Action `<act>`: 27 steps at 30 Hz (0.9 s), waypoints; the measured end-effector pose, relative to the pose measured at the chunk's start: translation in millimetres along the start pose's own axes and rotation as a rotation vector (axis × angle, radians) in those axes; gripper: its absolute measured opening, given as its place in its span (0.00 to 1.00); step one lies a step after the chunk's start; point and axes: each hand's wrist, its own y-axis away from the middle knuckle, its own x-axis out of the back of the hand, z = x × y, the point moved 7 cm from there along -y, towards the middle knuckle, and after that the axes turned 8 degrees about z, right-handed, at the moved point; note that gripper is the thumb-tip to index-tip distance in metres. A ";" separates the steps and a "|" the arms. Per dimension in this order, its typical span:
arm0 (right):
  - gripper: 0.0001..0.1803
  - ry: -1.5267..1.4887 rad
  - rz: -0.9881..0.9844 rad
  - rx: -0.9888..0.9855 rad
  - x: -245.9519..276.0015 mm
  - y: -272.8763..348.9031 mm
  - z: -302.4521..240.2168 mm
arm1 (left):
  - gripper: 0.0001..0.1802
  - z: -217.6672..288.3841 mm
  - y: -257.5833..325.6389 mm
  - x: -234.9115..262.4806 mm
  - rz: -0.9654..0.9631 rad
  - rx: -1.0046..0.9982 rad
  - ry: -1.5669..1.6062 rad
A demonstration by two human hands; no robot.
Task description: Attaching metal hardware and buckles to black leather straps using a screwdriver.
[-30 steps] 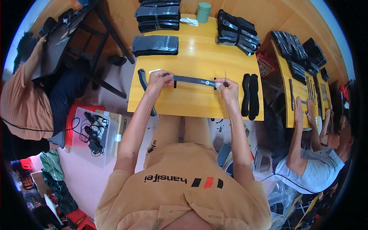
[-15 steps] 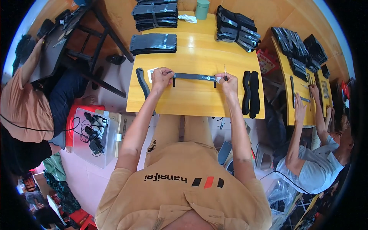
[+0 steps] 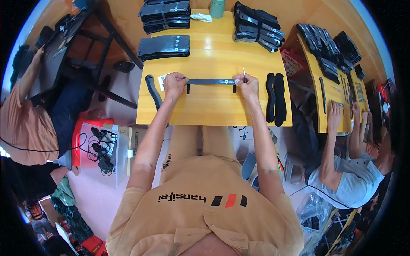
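A flat dark grey strap (image 3: 209,81) with a small pale print near its right end stretches level between my hands over the yellow table (image 3: 205,111). Its left end is pinched in my left hand (image 3: 174,86); my right hand (image 3: 248,88) grips the other end. Also in my right hand is a thin tool (image 3: 244,75) with a dark handle, its pale point upward. Something white covers a right fingertip. Two short black tabs (image 3: 188,89) show below the strap, one near each hand; how they attach is unclear. A white card (image 3: 162,82) lies partly behind my left hand.
Dark straps (image 3: 270,97) lie at the table's right edge, another strap (image 3: 152,90) at the left. Strap stacks (image 3: 164,48) and bundles (image 3: 258,30), a green canister (image 3: 217,8) and tissue (image 3: 201,17) stand farther back. Co-workers sit both sides; a cable-filled clear bin (image 3: 117,170) is lower left.
The whole view has shifted slightly, moving the table a little left and up in the picture. My hands keep the same grip on the strap. At the right, a co-worker's hands have shifted slightly.
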 end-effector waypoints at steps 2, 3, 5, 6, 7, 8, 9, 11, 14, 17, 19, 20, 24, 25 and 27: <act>0.04 0.034 0.021 0.012 -0.6 -2.2 0.4 | 0.07 2.1 1.1 -0.2 0.000 -0.016 -0.017; 0.04 0.036 0.023 0.011 -0.5 -2.0 1.3 | 0.06 2.2 1.2 -0.3 0.006 -0.016 -0.015; 0.04 0.050 0.047 0.004 -0.3 -0.4 -1.1 | 0.06 1.7 1.1 0.1 0.014 -0.015 -0.012; 0.04 0.051 0.046 0.004 -1.6 0.2 -1.2 | 0.06 1.5 0.9 0.2 0.015 -0.015 -0.013; 0.04 0.057 0.058 -0.003 -1.1 0.4 -0.1 | 0.06 3.1 1.7 0.1 0.015 -0.016 -0.013; 0.04 0.063 0.069 -0.010 -0.3 0.5 1.1 | 0.06 4.5 2.5 -0.1 0.014 -0.016 -0.012; 0.04 0.064 0.069 -0.010 0.0 0.7 2.0 | 0.06 5.7 3.2 -0.2 0.016 -0.012 -0.017; 0.04 0.092 0.070 -0.006 -0.4 1.4 4.2 | 0.06 5.0 3.6 0.3 0.020 -0.006 -0.021; 0.04 0.114 0.085 -0.025 -4.0 1.8 7.5 | 0.07 0.3 0.4 0.7 0.028 -0.034 -0.018; 0.04 0.111 0.104 -0.011 -1.5 1.9 6.7 | 0.07 1.6 -0.3 -1.4 0.028 -0.054 -0.038; 0.04 0.099 0.109 -0.006 -1.7 0.6 7.7 | 0.07 1.0 -0.4 -2.3 0.025 -0.036 -0.041; 0.04 0.089 0.113 0.002 -2.8 0.0 7.4 | 0.07 0.2 -0.5 -1.5 0.026 -0.034 -0.040; 0.03 0.110 0.118 0.006 -5.9 -2.2 11.1 | 0.08 -0.5 -1.5 -1.0 0.029 -0.011 -0.014; 0.03 0.125 0.126 0.013 -6.1 -2.1 10.3 | 0.08 -0.9 -1.2 -1.1 0.027 0.008 -0.011; 0.03 0.140 0.134 0.019 -6.4 -1.8 9.1 | 0.08 0.4 -0.1 -0.5 0.027 0.009 -0.016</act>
